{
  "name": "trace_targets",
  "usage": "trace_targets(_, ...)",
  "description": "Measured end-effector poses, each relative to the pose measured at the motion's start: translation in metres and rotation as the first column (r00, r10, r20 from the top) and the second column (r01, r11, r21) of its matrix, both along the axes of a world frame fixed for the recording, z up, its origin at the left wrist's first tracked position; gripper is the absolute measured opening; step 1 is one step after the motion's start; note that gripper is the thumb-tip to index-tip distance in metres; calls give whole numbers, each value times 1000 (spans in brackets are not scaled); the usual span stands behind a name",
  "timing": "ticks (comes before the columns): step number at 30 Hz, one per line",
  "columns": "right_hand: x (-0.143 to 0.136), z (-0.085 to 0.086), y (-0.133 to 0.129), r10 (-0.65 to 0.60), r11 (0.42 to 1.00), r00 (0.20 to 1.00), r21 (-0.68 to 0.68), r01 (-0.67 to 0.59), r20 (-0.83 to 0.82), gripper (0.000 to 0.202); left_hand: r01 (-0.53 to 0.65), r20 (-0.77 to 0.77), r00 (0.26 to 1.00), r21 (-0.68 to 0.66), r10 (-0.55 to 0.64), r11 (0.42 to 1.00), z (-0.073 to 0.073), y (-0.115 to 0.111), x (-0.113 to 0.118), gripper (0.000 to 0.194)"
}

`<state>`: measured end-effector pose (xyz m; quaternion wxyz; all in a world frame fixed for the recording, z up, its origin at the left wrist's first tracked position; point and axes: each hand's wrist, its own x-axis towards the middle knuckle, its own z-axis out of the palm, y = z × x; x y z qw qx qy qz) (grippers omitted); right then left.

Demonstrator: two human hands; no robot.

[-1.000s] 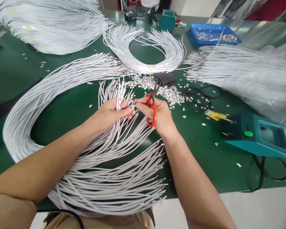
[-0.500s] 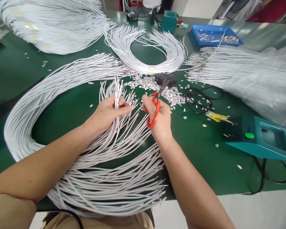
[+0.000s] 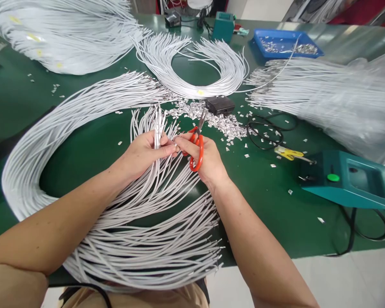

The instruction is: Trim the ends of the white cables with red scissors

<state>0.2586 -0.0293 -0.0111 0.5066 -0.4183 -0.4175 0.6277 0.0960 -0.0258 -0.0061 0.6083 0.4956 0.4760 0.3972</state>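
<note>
My left hand [image 3: 146, 152] is closed round a small bunch of white cables [image 3: 158, 124], whose ends point up above the fingers. My right hand [image 3: 207, 160] holds red-handled scissors [image 3: 197, 147] in the palm, blades pointing up and away. Its thumb and forefinger meet the left fingertips at a small whitish bit too tiny to make out. Under and in front of both arms lie many loose white cables [image 3: 154, 252] with their ends toward the right.
Silver scraps [image 3: 208, 117] and a black block [image 3: 220, 105] lie beyond the hands. Coiled cables [image 3: 192, 87] and a blue tray [image 3: 287, 45] are further back. At right stand a teal device [image 3: 349, 179] and wrapped cables [image 3: 324, 94] on the green table [image 3: 259, 226].
My right hand has moved left with the scissors until its fingertips meet those of my left hand. The scissors' blades have swung away from the black block. The view has shifted slightly.
</note>
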Motion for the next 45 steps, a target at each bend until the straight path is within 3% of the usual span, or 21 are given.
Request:
trace_targets(3, -2, -4, -1, -175, 983, 974, 88, 164, 141, 13, 94, -94, 991, -19, -96, 995, 3, 3, -5, 20)
trace_targets(5, -2, -5, -1, -339, 936, 910, 181, 302, 239, 13, 146, -171, 973, -50, -153, 988, 5, 5, -9, 22)
trace_targets(7, -1, -5, -1, -425, 898, 862, 251, 362, 276, 12, 165, -223, 958, -85, -180, 983, 7, 6, -11, 28)
trace_targets(9, -1, -4, -1, -399, 907, 871, 262, 329, 287, 11, 148, -255, 953, -85, -165, 985, 7, 6, -11, 32)
trace_targets(14, -2, 0, -2, -176, 979, 928, 156, 131, 327, 16, 89, -316, 945, -4, -86, 996, 8, 4, -8, 32)
trace_targets(17, -1, 1, -2, -110, 991, 952, 108, 82, 286, 19, 89, -225, 970, -36, -95, 995, 9, 6, -8, 32)
trace_targets(21, 2, -1, 0, -36, 999, 996, 10, 35, 78, 20, 98, -75, 992, -74, -104, 992, 9, 7, -8, 26)
trace_targets(25, 2, 0, 0, 56, 998, 998, -36, -57, -27, 24, 112, 33, 993, -84, -109, 990, 6, 5, -5, 38)
trace_targets(27, 4, 1, 0, 53, 999, 998, -10, -53, 33, 27, 118, 51, 992, -86, -114, 989, 4, 5, -5, 38)
trace_targets(29, 7, 2, 1, -16, 999, 977, 36, 9, 211, 31, 104, 62, 993, -83, -99, 991, 3, 5, -6, 37)
trace_targets(31, 12, 1, 3, -71, 996, 877, 80, 38, 475, 32, 87, 63, 995, -69, -82, 994, 3, 6, -7, 38)
trace_targets(35, 16, 1, 5, 11, 993, 550, 56, -105, 835, 33, 52, 10, 999, 3, -52, 999, 4, 6, -6, 41)
trace_targets(37, 15, 1, 4, 25, 987, 455, 50, -152, 890, 36, 30, -22, 999, 34, -29, 999, 5, 4, -5, 39)
trace_targets(45, 14, 6, 1, 10, 973, 230, 44, -228, 973, 35, 35, -232, 973, 143, -1, 989, 8, 2, -5, 32)
